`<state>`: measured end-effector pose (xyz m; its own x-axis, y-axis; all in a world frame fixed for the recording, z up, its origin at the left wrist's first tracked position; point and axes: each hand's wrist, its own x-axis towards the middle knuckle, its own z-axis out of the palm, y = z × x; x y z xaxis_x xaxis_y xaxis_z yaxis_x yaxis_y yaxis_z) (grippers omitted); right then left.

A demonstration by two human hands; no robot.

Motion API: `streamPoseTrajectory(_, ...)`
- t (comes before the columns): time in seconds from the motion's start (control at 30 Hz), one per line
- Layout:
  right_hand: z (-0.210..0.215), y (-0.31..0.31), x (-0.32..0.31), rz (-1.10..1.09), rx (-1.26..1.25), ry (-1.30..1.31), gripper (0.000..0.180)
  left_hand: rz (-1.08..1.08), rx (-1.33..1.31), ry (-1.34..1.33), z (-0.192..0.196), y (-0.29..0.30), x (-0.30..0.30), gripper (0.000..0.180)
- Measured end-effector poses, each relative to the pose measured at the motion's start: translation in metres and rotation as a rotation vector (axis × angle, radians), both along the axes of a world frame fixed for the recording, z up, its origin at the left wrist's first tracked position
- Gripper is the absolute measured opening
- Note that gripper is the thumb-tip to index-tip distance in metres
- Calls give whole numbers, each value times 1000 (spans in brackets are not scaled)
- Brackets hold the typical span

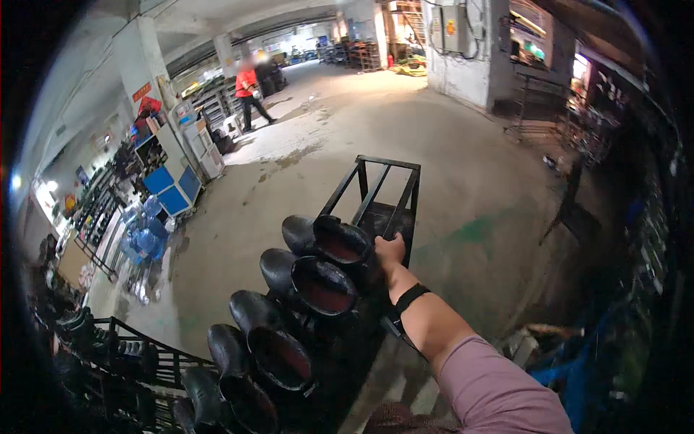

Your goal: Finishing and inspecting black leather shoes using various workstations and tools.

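Observation:
My right hand (391,250) reaches in from the lower right, closed on the side rail of a black metal rack (389,163). A dark band circles the wrist, and the sleeve is mauve. Just left of the hand stands a glossy black boot (343,241), its wide opening facing up. More black boots line the rack toward me, among them one with a reddish-brown lining (324,286) and another (280,357) nearer. The far end of the rack holds no boots. My left hand is out of the picture.
A second black rack (119,329) with shoes stands at lower left. Blue plastic bottles (148,235) and a blue-and-white cabinet (172,189) are on the left. A person in red (246,85) is farther off. A white pillar (463,65) and metal rack (538,108) stand right.

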<state>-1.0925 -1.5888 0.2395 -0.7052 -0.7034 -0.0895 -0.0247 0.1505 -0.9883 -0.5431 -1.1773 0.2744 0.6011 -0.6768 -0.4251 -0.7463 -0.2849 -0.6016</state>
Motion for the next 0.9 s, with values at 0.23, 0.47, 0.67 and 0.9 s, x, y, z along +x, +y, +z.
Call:
streamPoseTrajectory(0.23, -13, -267, -108, 34, 54, 244, 64, 64, -33, 43, -23, -242, -138, 50)
streamPoseTrajectory(0.47, -65, -348, -227, 411, -96, -788, 55, 155, 4, 3, 13, -408, -248, 50)
streamPoseTrajectory(0.67, -286, -302, -428, 211, 161, -832, 33, 94, 5, 113, -38, -580, -392, 50)
streamPoseTrajectory(0.9, -220, -332, -474, 414, 679, -523, 29, 54, -868, 446, 20, -839, -574, 39)
